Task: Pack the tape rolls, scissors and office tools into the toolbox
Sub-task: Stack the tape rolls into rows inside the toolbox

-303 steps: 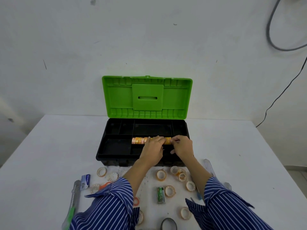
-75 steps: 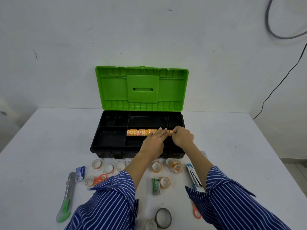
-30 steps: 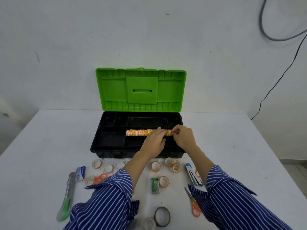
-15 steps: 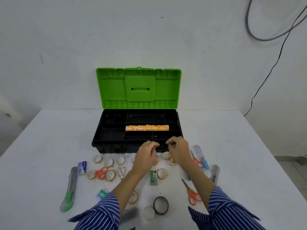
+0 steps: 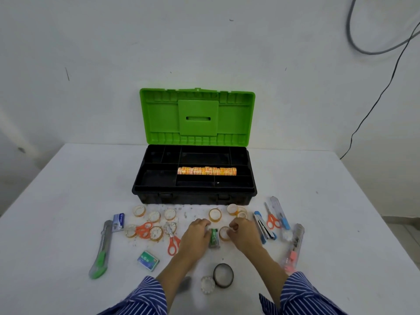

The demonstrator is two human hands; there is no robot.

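The black toolbox (image 5: 147,192) stands open on the white table, its green lid (image 5: 197,117) upright. A row of orange tape rolls (image 5: 206,171) lies in its middle tray slot. Both my hands are down on the table in front of the box. My right hand (image 5: 244,233) has thumb and fingers curled round the edge of a small tape roll (image 5: 223,233). My left hand (image 5: 195,235) rests with curled fingers against a small green stapler (image 5: 214,238); its fingertips are hidden.
Loose tape rolls (image 5: 154,216) and orange scissors (image 5: 144,229) lie left of the hands, with a green utility knife (image 5: 101,248) and staple box (image 5: 148,260). On the right are a blue stapler (image 5: 263,228), scissors (image 5: 271,220) and a pink knife (image 5: 292,251). A black tape ring (image 5: 223,275) sits near me.
Both hands have left the row of tape rolls in the toolbox and come down onto the table among the loose items. The row stays in its slot.
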